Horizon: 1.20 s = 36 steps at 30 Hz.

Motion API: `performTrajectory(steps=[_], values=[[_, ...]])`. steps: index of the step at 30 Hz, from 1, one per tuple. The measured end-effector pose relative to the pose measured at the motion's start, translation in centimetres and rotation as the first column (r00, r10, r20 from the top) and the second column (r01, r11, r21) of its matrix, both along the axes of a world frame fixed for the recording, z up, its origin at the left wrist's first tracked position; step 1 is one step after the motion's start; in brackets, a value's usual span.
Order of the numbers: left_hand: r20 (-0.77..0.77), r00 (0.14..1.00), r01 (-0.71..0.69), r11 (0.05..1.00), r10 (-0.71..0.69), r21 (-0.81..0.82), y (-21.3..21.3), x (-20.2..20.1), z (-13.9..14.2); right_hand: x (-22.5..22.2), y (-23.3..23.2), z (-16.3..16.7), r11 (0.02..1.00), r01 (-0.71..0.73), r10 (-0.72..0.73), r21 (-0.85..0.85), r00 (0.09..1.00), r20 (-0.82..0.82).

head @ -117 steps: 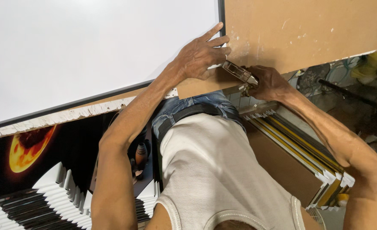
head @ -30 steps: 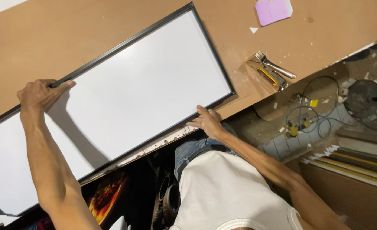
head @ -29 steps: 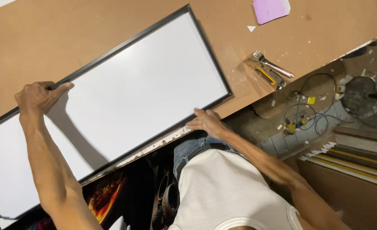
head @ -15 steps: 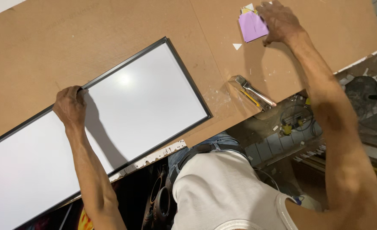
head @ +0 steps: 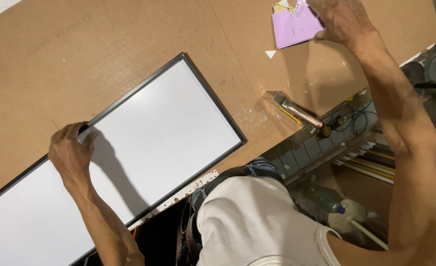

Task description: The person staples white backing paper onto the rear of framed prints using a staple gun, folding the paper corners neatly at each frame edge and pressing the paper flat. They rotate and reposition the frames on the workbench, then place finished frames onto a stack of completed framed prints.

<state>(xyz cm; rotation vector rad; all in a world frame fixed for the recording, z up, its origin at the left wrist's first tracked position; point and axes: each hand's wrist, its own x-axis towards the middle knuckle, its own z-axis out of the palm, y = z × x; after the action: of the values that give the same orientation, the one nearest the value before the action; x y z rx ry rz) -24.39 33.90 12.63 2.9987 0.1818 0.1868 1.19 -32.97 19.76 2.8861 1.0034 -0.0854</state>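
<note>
Slid leftward, black-framed white panel (head: 144, 162) on brown board tabletop (head: 80, 59) — left hand (head: 71, 153) clasps its far edge; right hand (head: 340, 20) pinches purple paper (head: 294, 28).

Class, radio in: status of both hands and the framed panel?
Left hand on framed white panel's far edge. Right hand on purple paper. Hand tool lies between, clear of both.

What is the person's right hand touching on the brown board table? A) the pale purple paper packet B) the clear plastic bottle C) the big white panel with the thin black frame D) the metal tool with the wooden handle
A: the right hand rests on the pale purple paper packet at the far side of the brown board table, while the left hand grips the far edge of the big white panel with the thin black frame.
</note>
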Motion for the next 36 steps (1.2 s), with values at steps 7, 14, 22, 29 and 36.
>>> performTrajectory(steps=[7,14,22,29,36], values=[[0.095,0.973,0.225,0.958,-0.211,-0.179,-7.3,6.3,1.1,-2.0,-1.0,-0.4,0.998,0.016,-0.013,0.064,0.999,-0.048],[0.034,0.914,0.132,0.218,-0.405,-0.967,-23.7,14.4,2.0,-5.2,4.2,1.9,0.893,0.182,-0.057,0.412,0.953,-0.298],[-0.003,0.926,0.048,0.126,-0.377,-0.991,-25.3,19.4,2.5,-7.0,15.0,3.3,0.753,0.325,-0.133,0.571,0.927,-0.352],[0.202,0.962,0.272,0.633,-0.182,-0.724,-19.9,26.9,-1.0,-0.4,21.9,-5.3,0.462,0.296,-0.075,0.836,0.952,-0.296],[0.137,0.985,0.169,0.751,-0.105,-0.638,-18.2,24.4,-5.9,0.6,24.5,-12.4,0.378,0.586,-0.166,0.717,0.805,-0.57]])
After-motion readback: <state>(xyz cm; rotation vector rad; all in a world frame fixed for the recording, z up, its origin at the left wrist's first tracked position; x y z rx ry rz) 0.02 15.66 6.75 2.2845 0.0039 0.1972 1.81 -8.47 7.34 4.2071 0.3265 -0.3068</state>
